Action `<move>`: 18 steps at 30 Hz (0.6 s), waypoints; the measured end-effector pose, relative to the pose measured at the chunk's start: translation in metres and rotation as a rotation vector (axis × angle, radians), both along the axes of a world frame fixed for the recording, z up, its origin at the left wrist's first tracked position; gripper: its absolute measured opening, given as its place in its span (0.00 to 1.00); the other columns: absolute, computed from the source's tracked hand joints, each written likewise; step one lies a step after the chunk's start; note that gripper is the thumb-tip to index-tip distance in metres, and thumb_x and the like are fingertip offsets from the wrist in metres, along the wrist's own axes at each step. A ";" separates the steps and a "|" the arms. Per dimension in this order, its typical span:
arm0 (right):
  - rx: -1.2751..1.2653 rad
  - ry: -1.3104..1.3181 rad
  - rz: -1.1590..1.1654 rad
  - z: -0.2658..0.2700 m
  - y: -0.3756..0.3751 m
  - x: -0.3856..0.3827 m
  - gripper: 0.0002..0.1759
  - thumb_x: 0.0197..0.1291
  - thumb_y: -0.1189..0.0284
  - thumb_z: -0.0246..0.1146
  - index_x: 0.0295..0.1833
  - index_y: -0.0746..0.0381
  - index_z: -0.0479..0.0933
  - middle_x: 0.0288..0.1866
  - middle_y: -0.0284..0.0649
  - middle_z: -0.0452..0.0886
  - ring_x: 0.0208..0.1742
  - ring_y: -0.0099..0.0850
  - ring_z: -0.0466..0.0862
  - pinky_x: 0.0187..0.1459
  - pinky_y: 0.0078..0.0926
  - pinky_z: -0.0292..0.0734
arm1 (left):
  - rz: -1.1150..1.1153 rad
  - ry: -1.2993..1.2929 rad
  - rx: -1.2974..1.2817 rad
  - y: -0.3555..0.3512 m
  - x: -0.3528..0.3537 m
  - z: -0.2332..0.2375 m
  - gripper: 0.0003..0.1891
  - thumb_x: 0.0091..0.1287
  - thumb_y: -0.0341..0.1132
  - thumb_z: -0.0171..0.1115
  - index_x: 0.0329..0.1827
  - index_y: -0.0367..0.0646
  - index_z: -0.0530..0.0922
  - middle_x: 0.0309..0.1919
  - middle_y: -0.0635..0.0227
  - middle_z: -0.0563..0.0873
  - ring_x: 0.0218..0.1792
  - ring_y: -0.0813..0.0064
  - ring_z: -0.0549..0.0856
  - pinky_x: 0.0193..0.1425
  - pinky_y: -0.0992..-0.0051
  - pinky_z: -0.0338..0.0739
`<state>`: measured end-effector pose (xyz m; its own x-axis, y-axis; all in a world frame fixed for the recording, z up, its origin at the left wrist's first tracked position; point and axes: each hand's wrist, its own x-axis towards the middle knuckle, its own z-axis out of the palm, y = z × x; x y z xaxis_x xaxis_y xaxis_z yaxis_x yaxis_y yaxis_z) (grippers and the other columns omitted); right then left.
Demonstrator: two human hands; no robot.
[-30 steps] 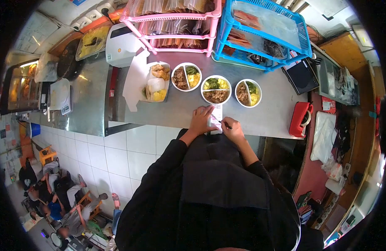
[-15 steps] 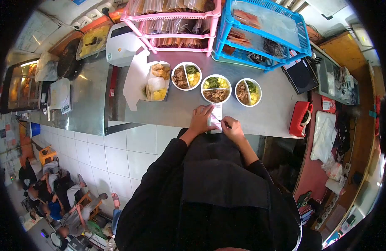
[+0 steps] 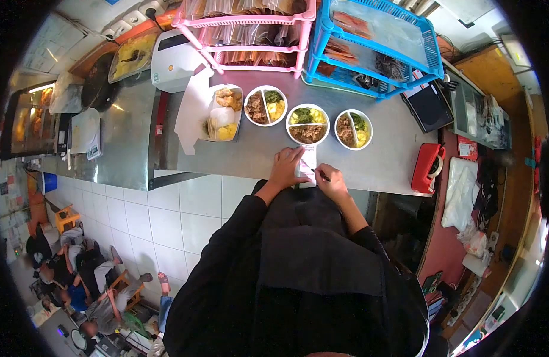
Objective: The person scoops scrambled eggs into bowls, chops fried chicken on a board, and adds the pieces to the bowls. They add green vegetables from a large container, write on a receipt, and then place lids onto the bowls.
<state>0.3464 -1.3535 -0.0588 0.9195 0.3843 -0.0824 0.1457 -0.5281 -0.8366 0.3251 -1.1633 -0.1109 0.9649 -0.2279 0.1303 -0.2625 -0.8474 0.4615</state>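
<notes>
A printed paper slip (image 3: 307,162) lies at the counter's front edge, just below the middle bowl (image 3: 307,124). My left hand (image 3: 284,168) rests on the slip's left side, thumb and fingers apart, pressing it flat. In my right hand (image 3: 331,181) a dark pen (image 3: 324,176) is gripped, its tip at the slip's right part. The middle bowl holds meat, greens and yellow pieces behind dividers. Similar divided bowls stand to either side, a left bowl (image 3: 265,106) and a right bowl (image 3: 353,130). An opened white food box (image 3: 194,113) with rice and fried food sits farther left.
Behind the bowls stand a pink rack (image 3: 244,24) and a blue rack (image 3: 375,44) with plastic packets. A white printer (image 3: 174,62) is at the back left. A red tape dispenser (image 3: 426,169) and a black tablet-like device (image 3: 429,107) are on the right. Several people sit at lower left.
The pen hand shifts very slightly at the slip. My left hand stays on the paper, and the bowls and box keep their places.
</notes>
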 end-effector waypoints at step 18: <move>0.024 0.004 -0.008 0.001 0.000 0.000 0.03 0.53 0.77 0.61 0.34 0.65 0.76 0.29 0.48 0.78 0.28 0.44 0.80 0.31 0.33 0.75 | 0.011 -0.009 0.009 -0.001 -0.001 0.004 0.48 0.42 0.68 0.64 0.64 0.46 0.69 0.64 0.72 0.69 0.60 0.63 0.67 0.60 0.58 0.60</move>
<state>0.3460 -1.3540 -0.0582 0.9221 0.3792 -0.0771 0.1383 -0.5090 -0.8496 0.3239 -1.1643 -0.1071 0.9661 -0.2186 0.1373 -0.2575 -0.8545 0.4511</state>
